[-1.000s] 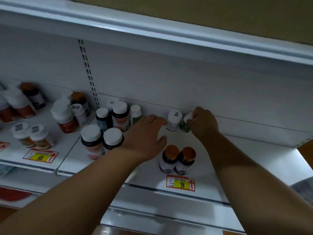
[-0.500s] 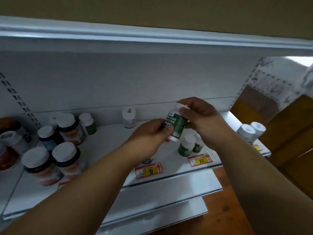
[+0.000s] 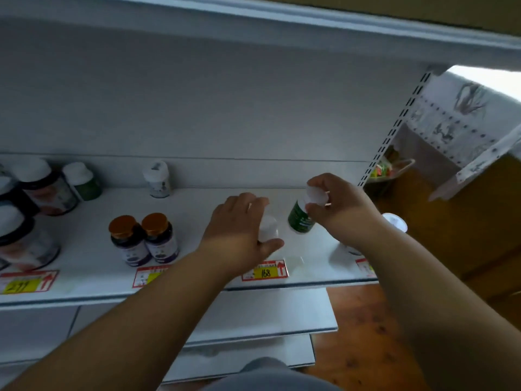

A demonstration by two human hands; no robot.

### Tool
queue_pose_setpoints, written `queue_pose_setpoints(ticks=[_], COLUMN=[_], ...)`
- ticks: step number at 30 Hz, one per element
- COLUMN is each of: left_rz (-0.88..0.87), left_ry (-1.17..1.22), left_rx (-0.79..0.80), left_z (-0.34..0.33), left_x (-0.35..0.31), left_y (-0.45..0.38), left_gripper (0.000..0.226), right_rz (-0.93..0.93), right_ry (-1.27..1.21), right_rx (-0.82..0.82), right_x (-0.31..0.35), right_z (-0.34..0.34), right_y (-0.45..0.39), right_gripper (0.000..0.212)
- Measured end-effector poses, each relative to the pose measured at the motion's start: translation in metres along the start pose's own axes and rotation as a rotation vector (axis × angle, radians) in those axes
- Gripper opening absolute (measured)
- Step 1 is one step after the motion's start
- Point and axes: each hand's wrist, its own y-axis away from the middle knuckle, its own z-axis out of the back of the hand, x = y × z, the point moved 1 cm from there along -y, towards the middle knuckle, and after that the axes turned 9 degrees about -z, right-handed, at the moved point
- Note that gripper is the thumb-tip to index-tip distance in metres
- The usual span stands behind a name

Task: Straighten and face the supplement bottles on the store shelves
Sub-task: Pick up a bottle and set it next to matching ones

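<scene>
My right hand (image 3: 338, 210) grips the white cap of a green supplement bottle (image 3: 301, 218), which hangs tilted just above the white shelf (image 3: 84, 249). My left hand (image 3: 239, 224) curls around a white-capped bottle (image 3: 268, 228) standing near the shelf's front, above the "168" price tag (image 3: 265, 270); its body is mostly hidden by my fingers. Two orange-capped dark bottles (image 3: 143, 239) stand side by side to the left. A small white bottle (image 3: 158, 179) stands alone at the back wall.
Larger white-capped jars (image 3: 42, 187) and a green bottle (image 3: 83, 182) crowd the shelf's left end. Another white-capped bottle (image 3: 394, 222) sits behind my right wrist at the shelf's right end. Lower shelves (image 3: 267, 314) jut out below; wooden floor lies to the right.
The green bottle, held up in both hands before, has come down toward the shelf in my right hand alone. My left hand has let it go and taken a white-capped bottle at the front.
</scene>
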Motion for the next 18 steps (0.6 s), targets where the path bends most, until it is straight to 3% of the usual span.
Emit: queue_pose_setpoints(ticks=[3,6,14,18], left_rz=[0.003,-0.008,-0.039,-0.041], left_ry=[-0.163,-0.285,-0.351,-0.242], left_rx=[0.149,0.227,0.216,0.160], left_z=[-0.019,-0.031,-0.032,-0.029], left_x=[-0.005,-0.008,-0.002,-0.002], left_y=[-0.015,-0.022,-0.018,-0.012], left_gripper=[0.079,0.066,0.063,0.071], right_rz=[0.062,0.101,0.171,0.190], right_ry=[0.164,0.153,0.096,0.081], right_rx=[0.168,0.305,0.311,0.317], right_x=[-0.017,-0.020,-0.027,-0.023], right_z=[-0.021,-0.044,-0.061,-0.062], right_y=[-0.008,-0.009,-0.010,-0.009], right_gripper=[0.045,0.047,0.048,0.054])
